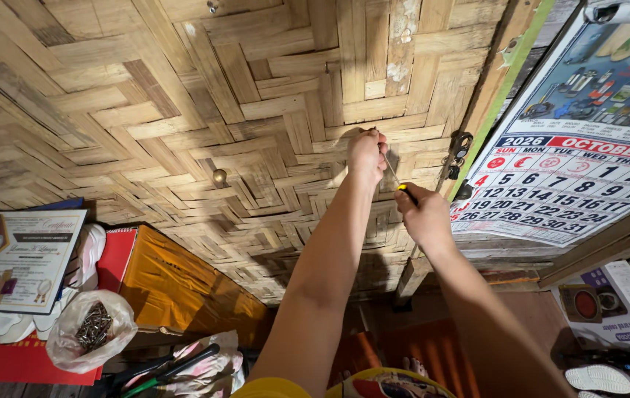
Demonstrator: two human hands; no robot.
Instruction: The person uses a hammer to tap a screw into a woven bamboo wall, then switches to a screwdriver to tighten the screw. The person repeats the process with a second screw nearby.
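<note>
Two hands at a woven bamboo wall point(182, 110), just left of the wall calendar point(573, 169)

Left hand point(366, 152) has its fingers pinched on something small against the weave; right hand point(424, 215) is wrapped around a yellow-handled screwdriver point(397, 181), tip near the left fingers; a slip on the uneven strips could jab those fingers, I judge; below the calendar: boxes, a bag of nails point(92, 328), cluttered floor.

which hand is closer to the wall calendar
Right. The right hand, holding a screwdriver, sits just left of the calendar. The left hand is further left, up on the woven wall.
</note>
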